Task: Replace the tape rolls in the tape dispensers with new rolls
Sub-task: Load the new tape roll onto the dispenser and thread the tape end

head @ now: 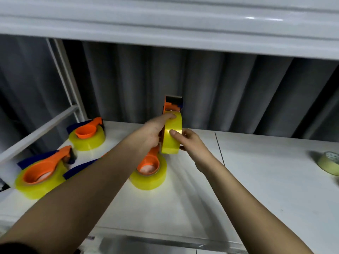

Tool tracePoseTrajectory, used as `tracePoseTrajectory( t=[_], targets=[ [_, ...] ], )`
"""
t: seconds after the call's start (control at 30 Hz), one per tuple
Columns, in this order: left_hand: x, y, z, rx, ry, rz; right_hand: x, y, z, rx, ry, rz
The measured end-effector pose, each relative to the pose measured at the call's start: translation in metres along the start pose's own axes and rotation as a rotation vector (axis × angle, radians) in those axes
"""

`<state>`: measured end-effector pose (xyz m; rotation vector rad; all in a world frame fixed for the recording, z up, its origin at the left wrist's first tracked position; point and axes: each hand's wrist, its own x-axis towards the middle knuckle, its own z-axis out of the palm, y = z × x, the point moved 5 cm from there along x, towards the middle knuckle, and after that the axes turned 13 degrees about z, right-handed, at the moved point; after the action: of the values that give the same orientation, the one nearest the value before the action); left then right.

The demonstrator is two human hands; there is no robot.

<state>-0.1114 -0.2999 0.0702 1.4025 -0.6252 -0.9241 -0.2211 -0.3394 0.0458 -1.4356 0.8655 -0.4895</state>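
Note:
I hold an orange and blue tape dispenser [173, 103] upright above the white shelf [256, 180], with a yellow tape roll [172, 140] mounted in it. My left hand [156, 131] grips the roll and dispenser from the left, its fingers over the roll's top. From the right, my right hand [187, 142] holds the roll with the thumb on its outer face. Three more loaded dispensers lie flat: one just below my hands [149, 173], one at the back left [88, 136], one at the front left [42, 176].
A pale, thinner tape roll [329, 163] lies at the shelf's far right edge. A white upper shelf [165, 24] hangs overhead, and grey curtain folds close off the back. A white frame post [64, 79] stands at the left. A seam [219, 149] divides the shelf.

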Motion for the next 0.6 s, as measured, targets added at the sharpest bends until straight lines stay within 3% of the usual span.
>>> tracePoseTrajectory(
  t=[0.2,0.33,0.47,0.6],
  targets=[
    [0.016,0.024,-0.05,0.19,-0.095,0.185,0.028,-0.011,0.047,0.283,-0.08,0.088],
    [0.019,0.02,-0.09,0.345,-0.212,0.3,0.049,-0.021,0.081,0.514,-0.049,0.159],
    [0.033,0.026,-0.135,0.823,-0.25,0.561,0.068,-0.032,0.119,0.537,-0.002,0.215],
    [0.045,0.042,-0.163,0.952,-0.215,0.649,0.08,-0.045,0.144,0.462,0.046,0.208]
  ],
)
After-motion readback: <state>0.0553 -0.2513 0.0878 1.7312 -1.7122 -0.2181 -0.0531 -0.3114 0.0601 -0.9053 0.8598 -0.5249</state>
